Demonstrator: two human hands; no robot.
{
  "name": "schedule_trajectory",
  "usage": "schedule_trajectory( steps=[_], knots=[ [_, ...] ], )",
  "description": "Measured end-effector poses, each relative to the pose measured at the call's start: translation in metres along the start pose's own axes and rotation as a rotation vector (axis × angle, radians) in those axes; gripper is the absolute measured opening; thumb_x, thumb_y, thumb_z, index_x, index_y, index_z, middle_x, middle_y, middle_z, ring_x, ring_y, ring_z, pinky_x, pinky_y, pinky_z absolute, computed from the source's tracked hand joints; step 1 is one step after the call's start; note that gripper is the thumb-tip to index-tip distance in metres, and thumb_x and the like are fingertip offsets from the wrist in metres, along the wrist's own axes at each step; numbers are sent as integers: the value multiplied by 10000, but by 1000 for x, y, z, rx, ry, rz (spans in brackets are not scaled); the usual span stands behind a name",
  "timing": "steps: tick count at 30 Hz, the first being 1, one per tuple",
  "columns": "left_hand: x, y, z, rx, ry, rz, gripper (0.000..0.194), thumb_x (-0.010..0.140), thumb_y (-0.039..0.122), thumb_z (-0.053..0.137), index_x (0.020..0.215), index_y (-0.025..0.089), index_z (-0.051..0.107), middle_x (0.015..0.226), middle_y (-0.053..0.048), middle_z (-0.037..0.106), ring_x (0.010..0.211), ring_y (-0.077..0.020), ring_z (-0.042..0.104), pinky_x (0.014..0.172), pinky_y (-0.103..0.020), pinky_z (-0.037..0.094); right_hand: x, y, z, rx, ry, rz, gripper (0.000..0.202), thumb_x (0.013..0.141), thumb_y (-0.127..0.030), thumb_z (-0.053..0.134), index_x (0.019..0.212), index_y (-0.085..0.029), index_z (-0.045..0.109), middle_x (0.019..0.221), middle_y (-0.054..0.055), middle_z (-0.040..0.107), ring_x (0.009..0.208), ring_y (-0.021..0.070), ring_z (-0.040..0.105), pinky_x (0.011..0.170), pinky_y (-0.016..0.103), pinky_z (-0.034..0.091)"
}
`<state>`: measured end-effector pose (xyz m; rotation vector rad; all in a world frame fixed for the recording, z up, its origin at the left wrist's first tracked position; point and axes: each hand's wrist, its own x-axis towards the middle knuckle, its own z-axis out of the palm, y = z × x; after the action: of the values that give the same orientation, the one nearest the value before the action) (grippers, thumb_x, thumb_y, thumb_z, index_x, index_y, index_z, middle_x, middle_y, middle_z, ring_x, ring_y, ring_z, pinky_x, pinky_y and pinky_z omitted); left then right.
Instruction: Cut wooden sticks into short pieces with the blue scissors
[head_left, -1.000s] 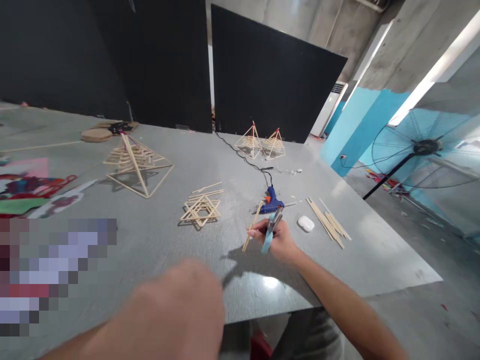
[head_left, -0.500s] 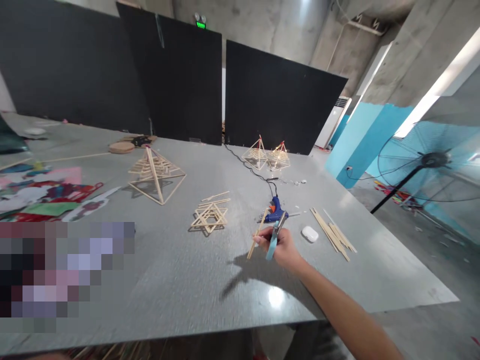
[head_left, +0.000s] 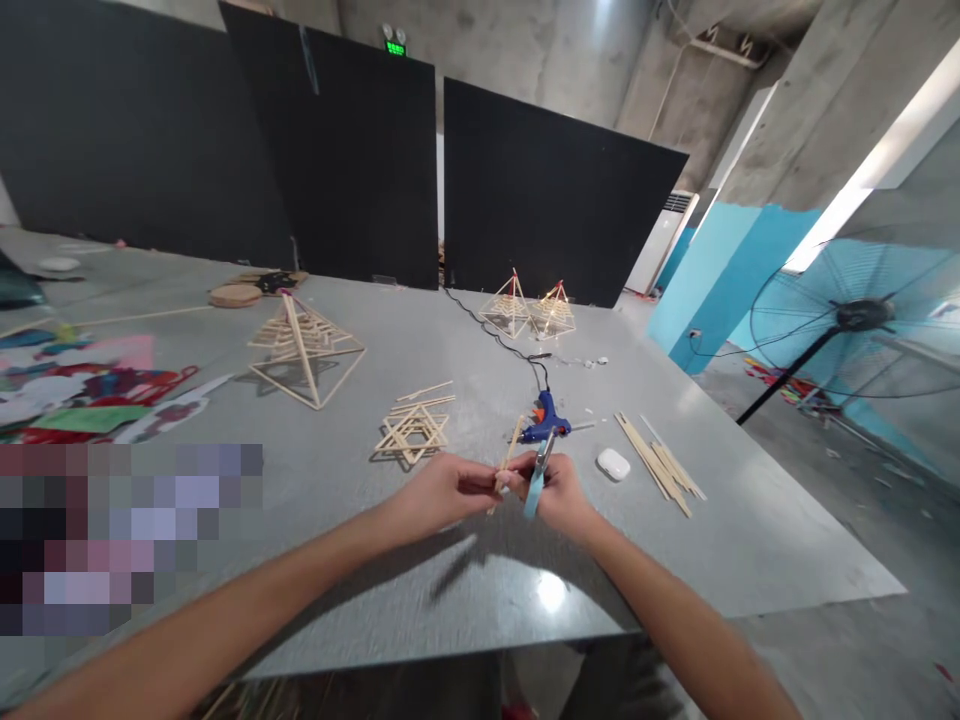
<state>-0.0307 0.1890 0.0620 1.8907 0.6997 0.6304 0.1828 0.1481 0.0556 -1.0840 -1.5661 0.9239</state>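
My left hand (head_left: 442, 488) is closed, its fingertips pinching thin wooden sticks (head_left: 514, 442) above the table. My right hand (head_left: 564, 492) grips the same sticks between thumb and fingers. Held in that hand too is a pair of pliers (head_left: 537, 484) with light-blue handles, jaws pointing up and away; their exact kind is hard to make out. Just beyond the hands lies a blue hot glue gun (head_left: 549, 418). A star-shaped stick frame (head_left: 411, 436) rests left of the hands, with several loose sticks (head_left: 424, 398) behind it.
A white case (head_left: 613, 464) and a bundle of sticks (head_left: 660, 462) lie to the right. Stick pyramids stand at left (head_left: 304, 350) and at the back (head_left: 511, 308). A black cord (head_left: 491, 335) crosses the table. Colourful scraps (head_left: 90, 385) cover the left; a fan (head_left: 862, 315) stands at right.
My left hand has come in from out of view and taken hold of the sticks in my right hand. The pliers remain in my right hand.
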Motion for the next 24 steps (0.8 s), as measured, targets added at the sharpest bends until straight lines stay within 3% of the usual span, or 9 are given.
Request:
schedule_trajectory(
  steps=[3,11,18,21,24],
  knots=[
    [3,0,6,15,-14,24,321,898,407,654,743,166,799,638,-2,659,631,-181,585,606,-243,450,0,-3,0,17,-29,6,400,843,-588,829,785,-193,802,721,66,735,639,179,622,588,300,548],
    [1,-8,16,42,46,95,388,962,422,575,841,164,838,615,25,544,574,-125,401,563,-234,321,-2,2,0,94,-34,55,356,785,-544,898,784,-199,812,664,36,721,585,172,634,588,295,547],
    [-7,-4,19,67,67,140,421,1021,424,548,829,171,824,615,33,487,581,-120,331,566,-245,299,-10,0,2,14,-27,32,336,863,-537,829,863,-201,822,676,48,718,596,190,647,562,309,522],
    [-14,2,21,61,53,156,431,1037,449,550,873,166,830,604,38,450,579,-119,291,553,-244,277,-14,-14,-9,-57,13,-3,280,850,-483,826,935,-216,817,621,-3,649,536,156,554,524,290,445],
    [-24,8,25,33,4,187,450,1071,469,554,943,142,836,618,31,473,584,-112,320,566,-230,305,-20,-35,-33,-160,9,-16,199,839,-414,828,873,-221,794,587,-25,586,510,133,464,511,284,368]
  ],
)
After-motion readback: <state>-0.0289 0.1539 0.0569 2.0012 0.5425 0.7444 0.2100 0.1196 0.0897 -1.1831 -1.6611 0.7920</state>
